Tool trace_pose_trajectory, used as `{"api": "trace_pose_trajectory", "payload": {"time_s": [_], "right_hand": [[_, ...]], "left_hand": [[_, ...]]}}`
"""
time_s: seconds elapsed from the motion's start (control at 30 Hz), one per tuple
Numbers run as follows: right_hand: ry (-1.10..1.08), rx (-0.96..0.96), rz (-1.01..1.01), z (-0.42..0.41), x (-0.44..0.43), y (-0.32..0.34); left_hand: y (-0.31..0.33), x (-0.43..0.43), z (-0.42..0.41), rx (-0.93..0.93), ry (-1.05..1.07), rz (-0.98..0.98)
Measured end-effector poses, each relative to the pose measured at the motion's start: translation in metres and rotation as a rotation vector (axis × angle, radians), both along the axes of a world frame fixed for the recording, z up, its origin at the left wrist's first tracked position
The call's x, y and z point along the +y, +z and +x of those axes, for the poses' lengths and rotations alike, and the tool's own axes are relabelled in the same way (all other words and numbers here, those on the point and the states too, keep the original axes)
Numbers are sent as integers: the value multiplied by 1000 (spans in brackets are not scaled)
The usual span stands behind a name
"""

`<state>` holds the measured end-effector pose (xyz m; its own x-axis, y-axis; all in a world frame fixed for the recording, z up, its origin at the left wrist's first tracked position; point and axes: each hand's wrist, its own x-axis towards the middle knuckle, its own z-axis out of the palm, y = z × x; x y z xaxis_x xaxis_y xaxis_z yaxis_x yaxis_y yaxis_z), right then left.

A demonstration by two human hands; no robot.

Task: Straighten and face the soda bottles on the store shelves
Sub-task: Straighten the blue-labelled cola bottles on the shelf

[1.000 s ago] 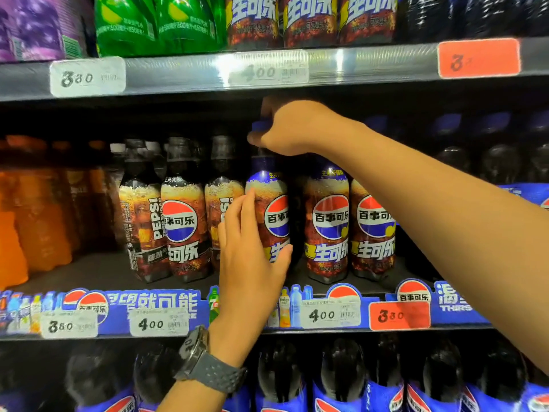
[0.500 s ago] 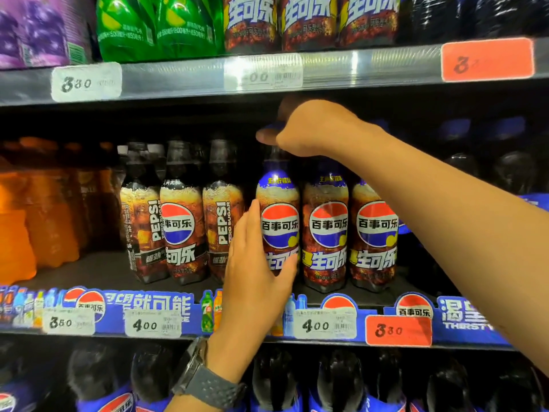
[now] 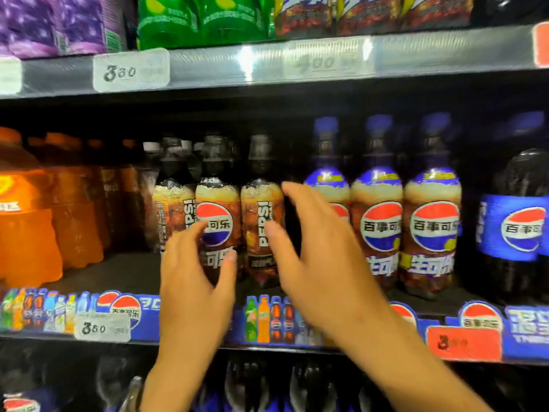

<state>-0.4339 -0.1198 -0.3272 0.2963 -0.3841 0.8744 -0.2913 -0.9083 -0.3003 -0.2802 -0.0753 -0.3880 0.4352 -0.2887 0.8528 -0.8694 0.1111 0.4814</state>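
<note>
On the middle shelf stand three black-capped Pepsi bottles. The middle one [image 3: 218,215] shows its round logo to the front; the right one [image 3: 260,221] is turned so that "PEPSI" reads sideways. Right of them stands a row of three blue-capped Pepsi bottles [image 3: 377,224] with logos facing front. My left hand [image 3: 196,278] hovers with spread fingers in front of the logo-facing bottle. My right hand [image 3: 318,251] is open, its thumb in front of the sideways bottle, and it covers part of the leftmost blue-capped bottle [image 3: 326,179]. Neither hand clearly grips anything.
Orange soda bottles [image 3: 26,230] fill the shelf's left end and a large dark Pepsi bottle [image 3: 517,227] the right. The shelf edge [image 3: 475,325] carries price tags and a blue Pepsi strip. Green and purple packs stand on the shelf above, dark bottles below.
My right hand let go of the blue cap and dropped to label height. My left hand left the blue-capped bottle and moved left to the black-capped ones. The view shifted left.
</note>
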Motion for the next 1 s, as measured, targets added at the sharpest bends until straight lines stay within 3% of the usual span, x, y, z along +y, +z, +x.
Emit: {"api": "trace_pose_trajectory", "payload": {"time_s": [0.1, 0.2, 0.47, 1.0], "right_hand": [[-19, 18, 348, 29, 6, -49], [-67, 3, 460, 52, 9, -64], [-184, 10, 502, 69, 20, -64], [-190, 92, 424, 52, 25, -62]], "left_hand": [[-8, 6, 20, 64, -18, 55], [-15, 7, 26, 69, -74, 97], [-20, 12, 36, 82, -222, 182], [-18, 16, 31, 68, -236, 173]]}}
